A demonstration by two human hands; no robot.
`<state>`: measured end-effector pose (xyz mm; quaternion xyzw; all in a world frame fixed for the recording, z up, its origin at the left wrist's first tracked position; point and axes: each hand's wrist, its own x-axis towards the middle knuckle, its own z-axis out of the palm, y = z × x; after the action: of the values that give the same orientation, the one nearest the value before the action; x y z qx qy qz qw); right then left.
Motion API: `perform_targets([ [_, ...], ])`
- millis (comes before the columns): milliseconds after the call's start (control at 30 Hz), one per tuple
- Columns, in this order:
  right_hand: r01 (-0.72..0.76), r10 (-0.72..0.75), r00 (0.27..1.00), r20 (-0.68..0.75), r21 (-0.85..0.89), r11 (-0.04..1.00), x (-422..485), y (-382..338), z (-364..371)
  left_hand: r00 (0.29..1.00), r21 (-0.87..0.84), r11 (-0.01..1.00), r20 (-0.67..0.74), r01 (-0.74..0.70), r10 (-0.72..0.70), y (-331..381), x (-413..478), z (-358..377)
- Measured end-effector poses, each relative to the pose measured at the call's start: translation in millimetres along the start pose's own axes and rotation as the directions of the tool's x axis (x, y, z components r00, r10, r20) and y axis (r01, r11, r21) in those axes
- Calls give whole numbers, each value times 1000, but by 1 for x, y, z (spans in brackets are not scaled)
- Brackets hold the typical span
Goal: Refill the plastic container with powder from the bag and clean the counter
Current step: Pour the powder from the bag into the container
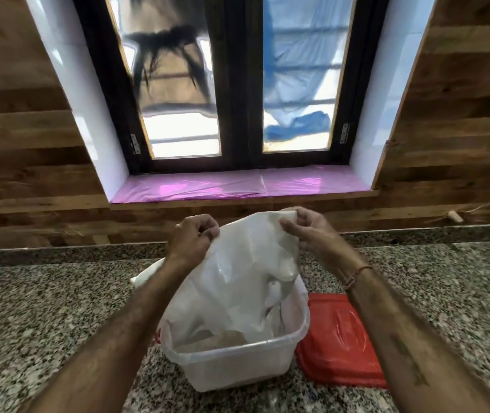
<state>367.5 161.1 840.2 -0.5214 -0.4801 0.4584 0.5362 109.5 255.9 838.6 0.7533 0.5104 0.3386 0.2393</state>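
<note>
Near the front edge of the speckled granite tabletop [44, 308], about midway along it, stood the translucent plastic container [238, 365], uncovered, with a low heap of pale brownish powder [217, 341] on its floor. A white plastic bag [238, 278] hung above it, held up by both hands, and its lower part dipped inside the container's far side. The left hand [193, 234] gripped the bag's upper left edge with curled fingers [208, 231]. The right hand [306, 231] pinched the upper right corner between thumb and fingers, and a thin thread bracelet [357, 275] circled its wrist. A red lid [342, 338] lay flat on the tabletop just beside the container's right wall. Beyond the tabletop's back edge rose a wood-panelled wall [23, 174] with a dark-framed window [240, 84], its sill [238, 184] covered with glossy pink film
</note>
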Motion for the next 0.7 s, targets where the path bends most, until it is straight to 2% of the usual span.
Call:
perform_targets([
  [67,-65,58,992,114,60,996,-10,21,-5,1000,-126,992,-5,12,-12,-13,3,-3],
  [133,-59,57,990,129,10,998,-15,40,-3,1000,-163,987,-30,2,-7,-21,2,-2],
  [200,-36,37,998,44,-36,999,-18,52,4,998,-133,991,-57,10,-18,-24,-1,1],
  [300,-9,7,995,-97,-16,1000,-23,60,15,993,-88,996,-116,15,-25,-24,-2,1],
  [400,28,-34,986,-163,-34,999,-26,58,21,988,-58,998,-153,16,-25,-24,-4,-3],
  [467,54,-114,954,-276,-215,975,-26,55,25,984,-34,999,-179,14,-20,-23,-5,-5],
  [567,43,-348,850,-396,-605,795,-25,48,34,979,29,1000,-205,13,-6,-23,-7,-3],
  [633,58,-408,825,-390,-661,748,-25,47,40,983,54,998,-185,15,-5,-22,-9,-5],
  [700,69,-357,851,-384,-593,802,-22,52,38,992,49,999,-126,-12,18,-23,-9,-8],
])
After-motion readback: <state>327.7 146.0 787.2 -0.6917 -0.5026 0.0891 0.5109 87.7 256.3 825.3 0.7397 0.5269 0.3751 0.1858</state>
